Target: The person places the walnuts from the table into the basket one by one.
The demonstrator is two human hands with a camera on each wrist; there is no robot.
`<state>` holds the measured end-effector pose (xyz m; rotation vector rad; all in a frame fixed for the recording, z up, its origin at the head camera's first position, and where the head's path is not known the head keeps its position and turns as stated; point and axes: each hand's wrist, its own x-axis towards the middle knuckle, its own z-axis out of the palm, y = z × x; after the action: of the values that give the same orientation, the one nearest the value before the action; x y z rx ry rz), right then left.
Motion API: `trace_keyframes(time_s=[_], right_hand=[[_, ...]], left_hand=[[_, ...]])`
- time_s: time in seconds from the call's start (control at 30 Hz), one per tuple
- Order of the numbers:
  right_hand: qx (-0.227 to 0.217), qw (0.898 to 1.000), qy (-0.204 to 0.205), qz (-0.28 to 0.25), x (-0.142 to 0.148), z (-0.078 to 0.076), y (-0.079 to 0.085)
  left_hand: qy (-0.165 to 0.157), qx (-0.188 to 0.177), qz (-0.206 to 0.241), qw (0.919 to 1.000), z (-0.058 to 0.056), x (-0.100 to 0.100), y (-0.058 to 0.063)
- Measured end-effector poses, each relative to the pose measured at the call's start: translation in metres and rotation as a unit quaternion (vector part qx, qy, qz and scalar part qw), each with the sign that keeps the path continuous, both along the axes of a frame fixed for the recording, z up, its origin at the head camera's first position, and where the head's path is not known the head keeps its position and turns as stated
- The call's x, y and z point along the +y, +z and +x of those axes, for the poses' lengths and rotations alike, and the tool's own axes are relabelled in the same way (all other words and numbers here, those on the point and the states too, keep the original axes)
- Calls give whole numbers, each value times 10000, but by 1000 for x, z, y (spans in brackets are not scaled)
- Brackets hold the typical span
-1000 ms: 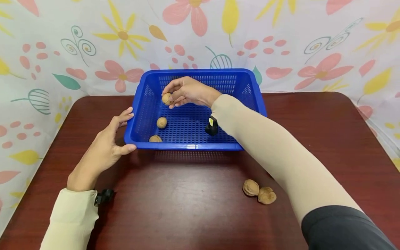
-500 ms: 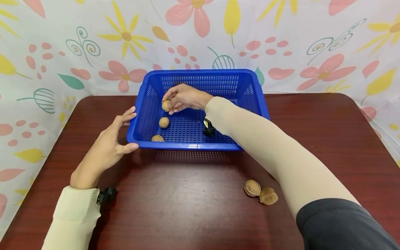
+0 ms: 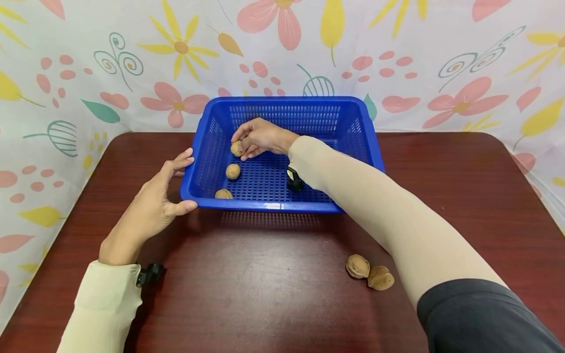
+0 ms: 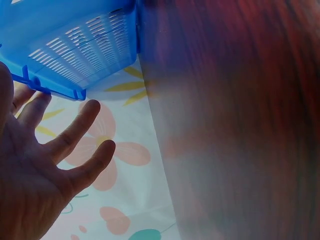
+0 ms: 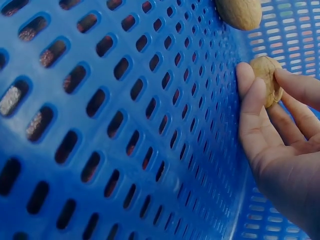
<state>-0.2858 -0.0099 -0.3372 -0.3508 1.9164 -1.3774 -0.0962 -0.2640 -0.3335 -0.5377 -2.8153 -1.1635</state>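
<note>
A blue perforated plastic basket stands at the back of the table. Inside, near its left wall, my right hand pinches a walnut between thumb and fingers. The right wrist view has the same walnut in the fingertips, low beside the basket's mesh. Closer to the front lie a second walnut and a third walnut, partly hidden by the front rim. My left hand touches the basket's left front corner, thumb and fingers spread; two fingers extend free of it in the left wrist view.
Two more walnuts lie side by side on the dark reddish wooden table, near my right forearm. A white flower-printed cloth hangs directly behind the basket. Each wrist wears a small black camera.
My right hand has lowered the walnut toward the basket floor, then stayed nearly still over the last half second. The left hand keeps its place at the basket's corner.
</note>
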Motion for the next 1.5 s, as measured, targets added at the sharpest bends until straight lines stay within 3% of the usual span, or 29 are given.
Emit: trace_keyframes(time_s=[0.5,0.67,0.83,1.0,1.13,1.27,1.4,1.5], right_hand=[[321,9989,245,242,-1,0,0],[422,9981,283,356,3,1,6],[646,9964,332,444,16,2,26],[833,9938,524,526,34,7,63],[1185,9890,685,558,57,21,98],[1697,9822,644,487,95,46,126],[2087,9756,373,572,145,77,140],[2257,9710,-58,790,187,102,142]], left_hand=[[7,-59,25,10000,0,0,-1],[-11,-100,-12,9999,2,0,-1],[-36,-40,-45,10000,1,1,-1],[18,-37,-114,9999,2,1,2],[3,-55,-137,9999,3,1,3],[-44,-34,-154,9999,2,1,4],[-35,-39,-191,9998,1,2,5],[-18,-65,-208,9998,2,2,6]])
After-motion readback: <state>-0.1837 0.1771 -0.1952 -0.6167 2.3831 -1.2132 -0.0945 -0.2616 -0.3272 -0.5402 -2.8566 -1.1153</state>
